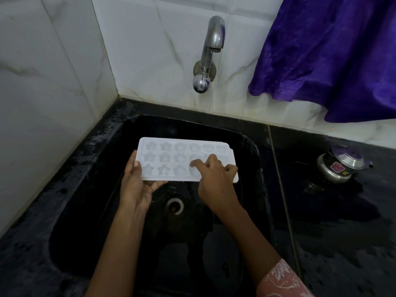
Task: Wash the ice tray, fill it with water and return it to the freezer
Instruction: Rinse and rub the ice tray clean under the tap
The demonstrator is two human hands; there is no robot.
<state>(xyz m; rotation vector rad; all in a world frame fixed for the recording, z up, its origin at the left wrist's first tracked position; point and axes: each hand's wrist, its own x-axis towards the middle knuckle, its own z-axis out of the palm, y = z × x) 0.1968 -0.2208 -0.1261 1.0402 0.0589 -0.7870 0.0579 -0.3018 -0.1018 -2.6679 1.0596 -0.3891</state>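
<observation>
Your sink (85, 211) holds nothing else. The ice tray (171, 159) hangs level above its drain, long axis left to right, below the tap (211, 50). Your left hand (135, 185) clasps the tray's left end. The bent fingers (196, 162) of your right hand (214, 179) touch the moulds, blurred; grip unclear.
</observation>
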